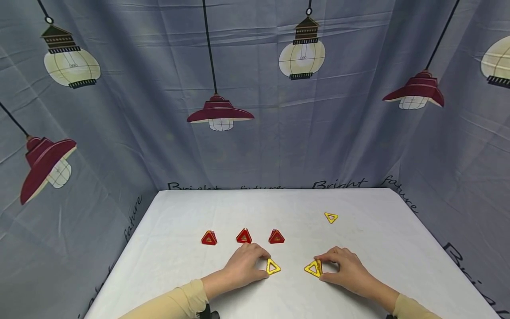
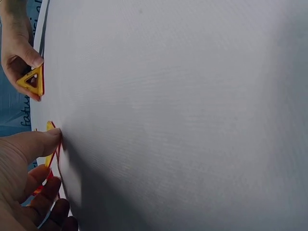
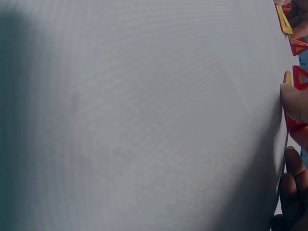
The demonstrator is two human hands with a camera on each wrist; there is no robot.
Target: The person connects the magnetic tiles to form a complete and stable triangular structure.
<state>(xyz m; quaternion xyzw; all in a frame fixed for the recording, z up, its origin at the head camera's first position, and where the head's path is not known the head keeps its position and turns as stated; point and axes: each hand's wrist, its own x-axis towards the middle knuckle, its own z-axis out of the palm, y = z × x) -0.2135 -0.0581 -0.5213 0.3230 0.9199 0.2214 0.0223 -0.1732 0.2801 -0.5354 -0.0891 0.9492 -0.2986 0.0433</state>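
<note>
In the head view my left hand (image 1: pixel 246 266) pinches a yellow triangle tile (image 1: pixel 273 266) between thumb and fingers, over the near middle of the white table. To its right, my right hand (image 1: pixel 345 271) grips a yellow triangle piece (image 1: pixel 312 268), which looks like two tiles set at an angle. The two pieces face each other with a gap between. The left wrist view shows the left thumb (image 2: pixel 41 142) against the tile, mostly hiding it. Red edges line the pieces in the right wrist view, where the right thumb (image 3: pixel 294 102) covers much of its piece.
Three red triangular pyramids stand in a row beyond the hands: left (image 1: pixel 209 238), middle (image 1: pixel 244 236) and right (image 1: pixel 276 236). A single yellow triangle (image 1: pixel 331 217) lies at the back right. A grey-blue curtain (image 1: pixel 255 155) printed with lamps surrounds the white table (image 1: pixel 179 212).
</note>
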